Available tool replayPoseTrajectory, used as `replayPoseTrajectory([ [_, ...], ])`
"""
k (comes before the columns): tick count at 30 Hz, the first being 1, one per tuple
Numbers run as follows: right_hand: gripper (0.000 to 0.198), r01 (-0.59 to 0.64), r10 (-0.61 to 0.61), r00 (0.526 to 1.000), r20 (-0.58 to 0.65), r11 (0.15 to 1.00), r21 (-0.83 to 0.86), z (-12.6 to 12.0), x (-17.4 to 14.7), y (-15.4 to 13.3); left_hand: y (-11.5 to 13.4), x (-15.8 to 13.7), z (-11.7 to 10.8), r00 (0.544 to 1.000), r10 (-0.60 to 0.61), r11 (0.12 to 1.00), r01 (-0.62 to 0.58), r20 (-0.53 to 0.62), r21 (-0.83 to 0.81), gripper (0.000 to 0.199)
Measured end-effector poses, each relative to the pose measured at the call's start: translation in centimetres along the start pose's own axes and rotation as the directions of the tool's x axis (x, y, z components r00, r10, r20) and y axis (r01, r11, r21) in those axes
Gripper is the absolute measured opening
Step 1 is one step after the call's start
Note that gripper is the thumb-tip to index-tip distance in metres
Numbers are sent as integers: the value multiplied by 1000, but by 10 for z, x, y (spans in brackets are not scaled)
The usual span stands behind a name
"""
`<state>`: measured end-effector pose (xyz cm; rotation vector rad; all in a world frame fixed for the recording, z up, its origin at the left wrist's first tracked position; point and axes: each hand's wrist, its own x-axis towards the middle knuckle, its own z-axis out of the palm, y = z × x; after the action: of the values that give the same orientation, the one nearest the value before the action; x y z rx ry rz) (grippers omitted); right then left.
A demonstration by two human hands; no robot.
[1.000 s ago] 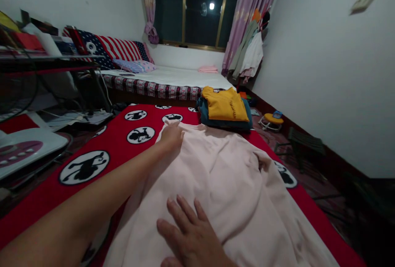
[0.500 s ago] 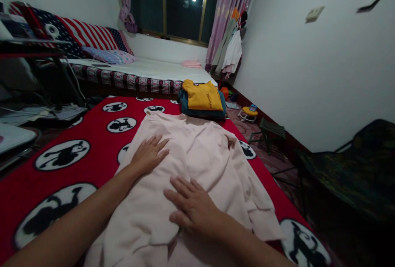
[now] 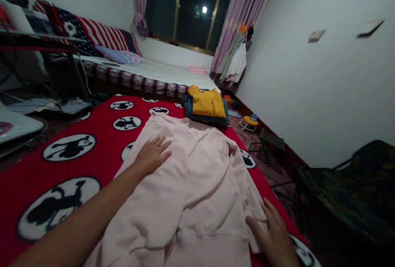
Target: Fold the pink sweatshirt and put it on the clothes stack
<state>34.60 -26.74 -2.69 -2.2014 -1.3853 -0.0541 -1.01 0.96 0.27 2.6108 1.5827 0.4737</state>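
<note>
A pale pink sweatshirt (image 3: 197, 184) lies spread on a red blanket (image 3: 92, 135) printed with black-and-white cartoon circles. My left hand (image 3: 152, 155) rests flat on the garment's left side, fingers apart. My right hand (image 3: 274, 234) lies flat at the garment's lower right edge, on a folded sleeve, fingers spread. Neither hand grips the cloth. Beyond the sweatshirt's far end sits a stack of folded clothes (image 3: 206, 106), yellow on top of teal.
A bed (image 3: 148, 73) with a striped flag pillow stands behind the blanket. A dark desk (image 3: 40, 49) is at the left. Clothes hang by the pink curtain (image 3: 237, 57). A small stool (image 3: 270, 141) and a dark chair (image 3: 345, 184) stand at the right.
My right hand slid from the middle of the sweatshirt out to its lower right edge, smoothing it flatter. My left hand drew back from the far corner to the left side.
</note>
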Motion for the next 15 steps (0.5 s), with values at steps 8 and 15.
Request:
replayPoseTrajectory([
  [8, 42, 120, -113, 992, -61, 983, 137, 6, 10, -9, 0, -2, 2, 1000, 16, 1000, -16, -12, 5, 50],
  [15, 42, -123, 177, 978, -111, 917, 379, -38, 44, -19, 2, -6, -6, 948, 170, 969, -211, -271, -132, 32],
])
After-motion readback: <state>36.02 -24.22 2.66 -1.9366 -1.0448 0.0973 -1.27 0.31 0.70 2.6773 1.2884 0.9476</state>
